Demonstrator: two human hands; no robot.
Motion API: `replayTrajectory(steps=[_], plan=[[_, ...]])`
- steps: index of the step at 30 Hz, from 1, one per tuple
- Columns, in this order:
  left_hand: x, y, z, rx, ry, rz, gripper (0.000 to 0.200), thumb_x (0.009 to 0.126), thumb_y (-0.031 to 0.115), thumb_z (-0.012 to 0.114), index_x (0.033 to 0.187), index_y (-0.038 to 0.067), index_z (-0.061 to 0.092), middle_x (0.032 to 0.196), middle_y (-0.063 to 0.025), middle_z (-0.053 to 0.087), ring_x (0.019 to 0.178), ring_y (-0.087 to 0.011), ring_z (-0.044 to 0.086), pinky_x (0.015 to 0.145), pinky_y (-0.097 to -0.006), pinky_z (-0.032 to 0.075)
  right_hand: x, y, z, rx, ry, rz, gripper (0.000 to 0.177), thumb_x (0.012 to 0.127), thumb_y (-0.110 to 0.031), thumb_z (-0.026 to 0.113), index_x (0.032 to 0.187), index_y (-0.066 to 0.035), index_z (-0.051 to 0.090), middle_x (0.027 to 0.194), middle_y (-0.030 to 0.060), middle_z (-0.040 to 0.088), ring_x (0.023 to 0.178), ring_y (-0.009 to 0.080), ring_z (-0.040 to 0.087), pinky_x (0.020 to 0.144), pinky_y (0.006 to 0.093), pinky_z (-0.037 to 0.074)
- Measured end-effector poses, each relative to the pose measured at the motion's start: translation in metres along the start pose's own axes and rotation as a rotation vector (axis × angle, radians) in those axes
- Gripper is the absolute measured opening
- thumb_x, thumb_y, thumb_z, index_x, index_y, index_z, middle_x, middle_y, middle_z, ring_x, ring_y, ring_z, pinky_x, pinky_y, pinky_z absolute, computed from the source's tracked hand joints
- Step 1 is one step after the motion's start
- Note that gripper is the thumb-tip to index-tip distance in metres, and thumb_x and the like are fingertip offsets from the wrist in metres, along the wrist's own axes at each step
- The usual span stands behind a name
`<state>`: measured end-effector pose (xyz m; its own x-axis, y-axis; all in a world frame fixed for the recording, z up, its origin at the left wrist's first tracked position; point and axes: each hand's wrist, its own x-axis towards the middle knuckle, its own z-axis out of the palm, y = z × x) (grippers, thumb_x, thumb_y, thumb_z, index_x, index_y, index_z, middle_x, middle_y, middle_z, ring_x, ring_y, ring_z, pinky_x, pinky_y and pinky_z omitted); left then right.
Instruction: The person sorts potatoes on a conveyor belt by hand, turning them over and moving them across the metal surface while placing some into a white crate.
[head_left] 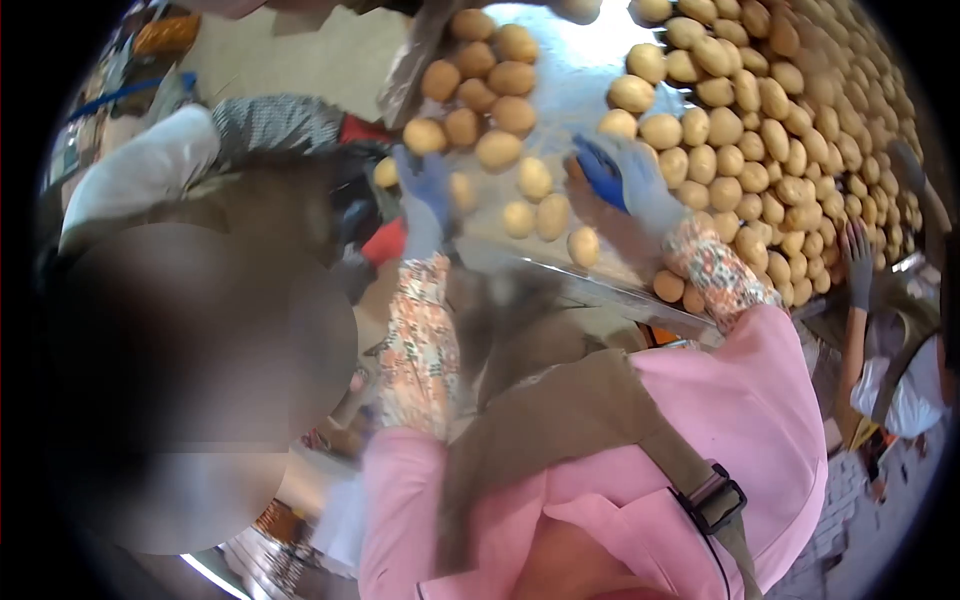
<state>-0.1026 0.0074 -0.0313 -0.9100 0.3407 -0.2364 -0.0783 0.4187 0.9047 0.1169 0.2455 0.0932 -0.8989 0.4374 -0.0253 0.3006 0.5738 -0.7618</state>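
Both of my hands wear grey gloves with blue on the palm side, below floral sleeve covers. My left hand point(425, 195) is over the near left part of the metal table point(575, 95), fingers stretched out, with a potato point(460, 190) close beside it and another potato point(386, 172) on its other side. My right hand point(625, 180) is at the edge of the large potato pile point(740, 140), its fingers extended to the left and slightly blurred. Between my hands lie several loose potatoes point(535, 178). I see no potato held in either hand.
A group of potatoes point(480, 75) lies at the far left of the table. A metal rim point(580, 280) runs along its near edge. A person with a white sleeve point(150, 165) is close on my left. At right, another person's gloved hand point(857, 262) touches the pile.
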Motion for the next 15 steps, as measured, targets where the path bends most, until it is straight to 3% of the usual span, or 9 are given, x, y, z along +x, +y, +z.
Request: replayTrajectory(steps=[2, 3, 6, 7, 8, 10, 12, 13, 15], plan=[[0.024, 0.009, 0.007, -0.030, -0.052, -0.136, 0.069, 0.096, 0.026, 0.058, 0.148, 0.000, 0.021, 0.096, -0.0019, 0.053, 0.076, -0.0080, 0.047, 0.064, -0.0227, 0.042, 0.041, 0.043, 0.035, -0.075, 0.164, -0.090, 0.041, 0.085, -0.023, 0.061, 0.124, -0.013, 0.056, 0.119, 0.0130, 0.061, 0.102, 0.0315, 0.059, 0.088, 0.0417, 0.046], [0.052, -0.055, -0.001, 0.415, -0.106, 0.362, 0.072, 0.096, 0.029, 0.059, 0.150, 0.001, 0.019, 0.100, -0.0032, 0.053, 0.078, -0.0091, 0.047, 0.066, -0.0229, 0.043, 0.053, 0.047, 0.051, -0.139, 0.200, -0.114, 0.044, 0.084, -0.023, 0.060, 0.127, -0.014, 0.055, 0.124, 0.0143, 0.058, 0.105, 0.0328, 0.057, 0.089, 0.0434, 0.044], [0.025, 0.030, 0.015, -0.092, -0.144, -0.266, 0.072, 0.096, 0.028, 0.058, 0.150, 0.001, 0.018, 0.110, -0.0060, 0.052, 0.089, -0.0125, 0.050, 0.080, -0.0265, 0.045, 0.053, 0.036, 0.120, -0.353, 0.042, -0.087, 0.050, 0.086, -0.023, 0.057, 0.135, -0.016, 0.049, 0.143, 0.0163, 0.042, 0.121, 0.0383, 0.047, 0.099, 0.0492, 0.038], [0.027, 0.009, 0.015, 0.267, -0.029, 0.067, 0.046, 0.098, 0.029, 0.051, 0.129, -0.003, 0.041, 0.103, -0.0094, 0.057, 0.101, -0.0162, 0.054, 0.090, -0.0264, 0.045, 0.043, 0.022, 0.133, -0.367, 0.031, -0.069, 0.050, 0.088, -0.024, 0.056, 0.136, -0.016, 0.047, 0.146, 0.0163, 0.037, 0.124, 0.0402, 0.044, 0.102, 0.0505, 0.035], [0.033, -0.034, -0.001, 0.131, -0.130, 0.093, 0.053, 0.098, 0.030, 0.052, 0.135, -0.003, 0.034, 0.104, -0.0086, 0.056, 0.099, -0.0158, 0.053, 0.089, -0.0259, 0.045, 0.027, 0.008, 0.141, -0.379, 0.018, -0.050, 0.051, 0.089, -0.025, 0.055, 0.138, -0.017, 0.045, 0.150, 0.0163, 0.033, 0.128, 0.0422, 0.041, 0.105, 0.0519, 0.033], [0.045, -0.116, -0.032, -0.152, -0.341, 0.101, 0.070, 0.097, 0.032, 0.054, 0.146, -0.005, 0.020, 0.104, -0.0068, 0.054, 0.095, -0.0150, 0.052, 0.087, -0.0251, 0.045, 0.001, 0.002, 0.148, -0.099, -0.188, -0.157, 0.047, 0.090, -0.027, 0.055, 0.136, -0.015, 0.049, 0.148, 0.0162, 0.038, 0.133, 0.0358, 0.039, 0.111, 0.0462, 0.029], [-0.001, -0.043, -0.028, 0.192, -0.571, -0.378, 0.082, 0.096, 0.030, 0.055, 0.150, -0.005, 0.004, 0.112, -0.0090, 0.052, 0.098, -0.0206, 0.052, 0.090, -0.0284, 0.044, -0.018, 0.014, 0.131, 0.355, -0.315, 0.075, 0.041, 0.091, -0.027, 0.055, 0.130, -0.014, 0.054, 0.139, 0.0146, 0.047, 0.127, 0.0316, 0.045, 0.106, 0.0425, 0.034], [-0.041, 0.030, 0.001, 0.349, -0.298, -0.213, 0.085, 0.095, 0.030, 0.058, 0.149, -0.005, 0.002, 0.114, -0.0098, 0.049, 0.099, -0.0220, 0.051, 0.092, -0.0305, 0.043, -0.028, 0.020, 0.120, 0.819, -0.428, 0.296, 0.036, 0.091, -0.026, 0.055, 0.125, -0.014, 0.059, 0.130, 0.0130, 0.055, 0.121, 0.0274, 0.052, 0.101, 0.0387, 0.040], [-0.057, -0.003, -0.003, 0.346, -0.248, -0.030, 0.085, 0.092, 0.032, 0.061, 0.149, -0.005, 0.011, 0.127, -0.0163, 0.049, 0.114, -0.0271, 0.050, 0.100, -0.0338, 0.039, -0.025, 0.008, 0.047, 1.273, -0.137, 0.670, 0.025, 0.090, -0.022, 0.056, 0.111, -0.013, 0.065, 0.110, 0.0109, 0.065, 0.102, 0.0242, 0.061, 0.085, 0.0353, 0.048]])
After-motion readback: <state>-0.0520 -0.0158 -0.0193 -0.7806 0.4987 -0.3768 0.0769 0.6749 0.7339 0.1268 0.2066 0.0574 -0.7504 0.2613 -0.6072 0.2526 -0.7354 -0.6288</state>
